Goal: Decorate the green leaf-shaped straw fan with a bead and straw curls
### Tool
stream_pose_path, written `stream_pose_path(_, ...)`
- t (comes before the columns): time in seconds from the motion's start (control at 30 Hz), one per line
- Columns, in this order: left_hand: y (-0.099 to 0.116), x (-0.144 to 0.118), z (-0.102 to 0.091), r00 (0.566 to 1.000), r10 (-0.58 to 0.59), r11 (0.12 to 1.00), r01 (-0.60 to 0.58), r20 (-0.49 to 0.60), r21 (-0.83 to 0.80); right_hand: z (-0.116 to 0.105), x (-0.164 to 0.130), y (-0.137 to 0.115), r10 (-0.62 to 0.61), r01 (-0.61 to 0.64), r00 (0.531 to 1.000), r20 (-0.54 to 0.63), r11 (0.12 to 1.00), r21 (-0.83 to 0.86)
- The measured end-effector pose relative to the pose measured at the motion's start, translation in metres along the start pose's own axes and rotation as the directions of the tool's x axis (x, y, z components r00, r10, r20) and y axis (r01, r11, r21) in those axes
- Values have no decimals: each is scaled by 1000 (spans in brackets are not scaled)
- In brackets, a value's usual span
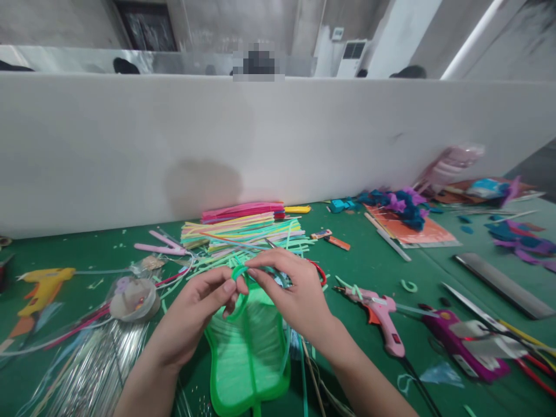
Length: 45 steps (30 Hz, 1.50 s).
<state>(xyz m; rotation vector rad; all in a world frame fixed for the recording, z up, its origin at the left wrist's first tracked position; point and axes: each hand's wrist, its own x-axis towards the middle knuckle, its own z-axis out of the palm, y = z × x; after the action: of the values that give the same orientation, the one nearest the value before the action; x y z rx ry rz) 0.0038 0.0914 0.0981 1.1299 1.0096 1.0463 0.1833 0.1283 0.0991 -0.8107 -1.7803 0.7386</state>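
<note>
Left hand point(204, 304) and right hand point(290, 292) pinch curled green strip point(238, 273) between fingertips, above green leaf-shaped frame point(249, 359). Stack of coloured paper strips point(243, 229) just behind. Pink glue gun point(382, 315) right, yellow glue gun point(41, 286) far left, on green table point(369, 255).

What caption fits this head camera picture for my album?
Left hand and right hand pinch a green strip above a green tray, beside a pink glue gun.
</note>
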Motion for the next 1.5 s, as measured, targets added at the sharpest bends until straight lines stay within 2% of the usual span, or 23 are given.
stream_pose_path(0.17,1,0,1,1000,23,1000,-23,2,14,1,-1,-2,-40,40,999,-19,999,-29)
stream_pose_path(0.3,3,1,2,1000,14,1000,-13,20,-23,0,-2,-3,-101,102,994,36,994,-26)
stream_pose_path(0.43,4,-1,1,999,-13,1000,12,50,5,-1,-4,-2,-166,169,984,64,985,-48)
stream_pose_path(0.57,2,-2,-1,999,-16,999,14,51,37,-1,-6,2,-258,273,960,106,945,-178)
stream_pose_path(0.67,-1,-2,-3,998,-23,996,18,53,87,0,-7,6,-335,362,932,140,878,-312)
stream_pose_path(0.77,-4,0,-4,998,-16,992,8,63,126,0,-7,6,-392,419,908,148,830,-369)
stream_pose_path(0.97,-1,-2,-4,998,-16,979,3,60,205,-2,-4,2,-386,418,908,163,808,-416)
stream_pose_path(1.2,3,-2,-9,999,46,946,-34,-27,321,-1,-3,0,-416,453,891,182,777,-437)
stream_pose_path(1.3,1,-1,-10,999,33,952,-23,-30,307,-2,-3,0,-414,448,893,178,777,-442)
stream_pose_path(1.5,2,-3,-9,999,-23,973,15,36,229,0,-6,6,-416,436,898,141,800,-413)
